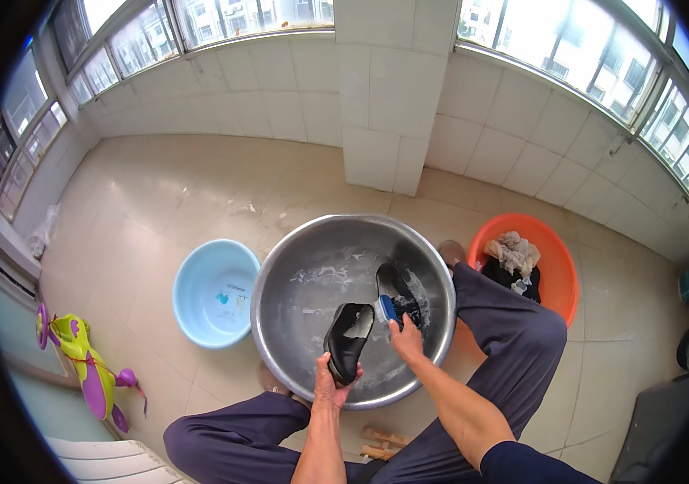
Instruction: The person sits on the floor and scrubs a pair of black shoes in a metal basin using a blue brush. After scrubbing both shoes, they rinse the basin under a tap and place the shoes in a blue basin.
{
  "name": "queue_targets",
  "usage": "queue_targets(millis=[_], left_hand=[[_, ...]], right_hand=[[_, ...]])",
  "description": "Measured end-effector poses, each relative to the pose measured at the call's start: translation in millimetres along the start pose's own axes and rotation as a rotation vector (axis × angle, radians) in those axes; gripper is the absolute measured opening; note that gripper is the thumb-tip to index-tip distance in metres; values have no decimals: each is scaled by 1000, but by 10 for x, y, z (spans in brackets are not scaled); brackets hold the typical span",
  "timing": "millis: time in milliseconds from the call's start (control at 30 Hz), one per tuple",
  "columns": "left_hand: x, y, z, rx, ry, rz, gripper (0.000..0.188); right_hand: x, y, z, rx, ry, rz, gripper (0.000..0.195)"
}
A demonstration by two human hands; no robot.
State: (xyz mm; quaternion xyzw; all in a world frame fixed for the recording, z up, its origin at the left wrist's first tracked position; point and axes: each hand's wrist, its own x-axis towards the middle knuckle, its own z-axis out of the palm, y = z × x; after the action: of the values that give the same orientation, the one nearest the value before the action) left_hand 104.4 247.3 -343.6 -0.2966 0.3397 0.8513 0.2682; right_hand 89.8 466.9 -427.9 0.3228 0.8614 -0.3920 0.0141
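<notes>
A wide metal basin (296, 242) stands on the floor between my legs, with suds and a little water on its bottom. My left hand (336, 382) grips one end of a black shoe (344, 345), holding it tilted over the basin with its opening facing up. In my right hand (408, 340) is a blue scrub brush (388, 307), its pale bristles turned toward the held shoe's opening. Another black shoe (389, 278) lies in the basin behind the brush, wet with foam and partly hidden by the brush and my right hand.
To the left sits a light blue plastic basin (199, 302). An orange basin (559, 290) with crumpled cloth (512, 253) stands beyond my right knee. A green and purple ride-on toy (87, 369) is at far left. A wooden stool (383, 444) shows between my legs.
</notes>
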Motion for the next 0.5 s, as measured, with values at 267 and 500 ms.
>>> queue_targets(millis=[267,500], left_hand=[[62,28,-179,-539,-330,-264,76],[21,-24,-304,-341,-66,-299,69]], right_hand=[[-557,-611,-25,895,-467,407,64],[-707,-462,150,404,-472,145,53]])
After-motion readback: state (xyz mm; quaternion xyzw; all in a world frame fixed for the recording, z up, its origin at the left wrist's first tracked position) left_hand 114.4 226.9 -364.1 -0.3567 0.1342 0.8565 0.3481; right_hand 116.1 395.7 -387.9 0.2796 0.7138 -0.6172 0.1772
